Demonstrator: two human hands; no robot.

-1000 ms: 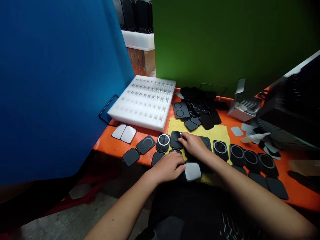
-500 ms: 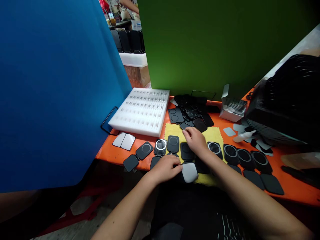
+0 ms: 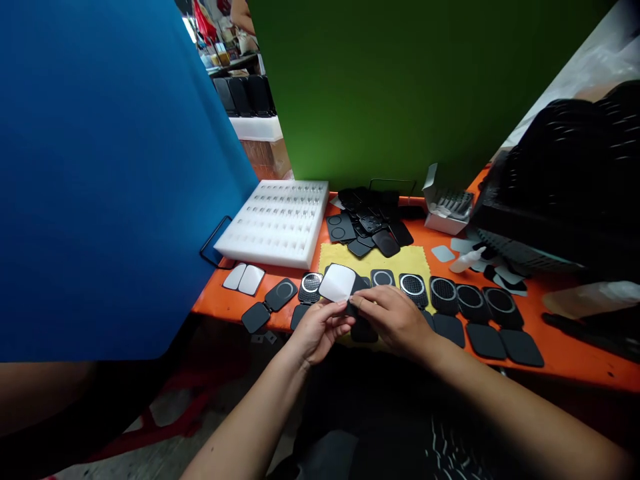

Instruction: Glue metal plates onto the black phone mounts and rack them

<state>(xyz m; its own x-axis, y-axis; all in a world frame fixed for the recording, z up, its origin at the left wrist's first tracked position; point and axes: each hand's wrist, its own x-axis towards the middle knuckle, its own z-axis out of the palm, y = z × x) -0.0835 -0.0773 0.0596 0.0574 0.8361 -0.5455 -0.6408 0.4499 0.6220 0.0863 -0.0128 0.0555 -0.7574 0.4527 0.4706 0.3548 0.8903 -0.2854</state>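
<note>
My left hand (image 3: 320,333) pinches the lower edge of a rounded square pad (image 3: 337,283), raised over the yellow cloth (image 3: 403,260). The pad's white face is turned up and tilted. At the pad's lower right corner, my right hand (image 3: 395,317) has its fingers closed; black material shows behind, partly hidden. On the right lie hinged black panels (image 3: 470,303) with round ringed pads, which look like folding wireless chargers. Another hinged pair (image 3: 281,295) lies unfolded to the left, beside a pair of white-faced pads (image 3: 251,279).
A white foam tray (image 3: 280,223) with rows of slots stands at the back left. Loose black plates (image 3: 370,223) are heaped behind the cloth. To the right are a small open box (image 3: 447,210), a little bottle (image 3: 467,259) and a large black stack (image 3: 555,193).
The white-faced pad has come up off the table, now held in my left hand. My right hand has drawn back from near the black heap to the pad's corner.
</note>
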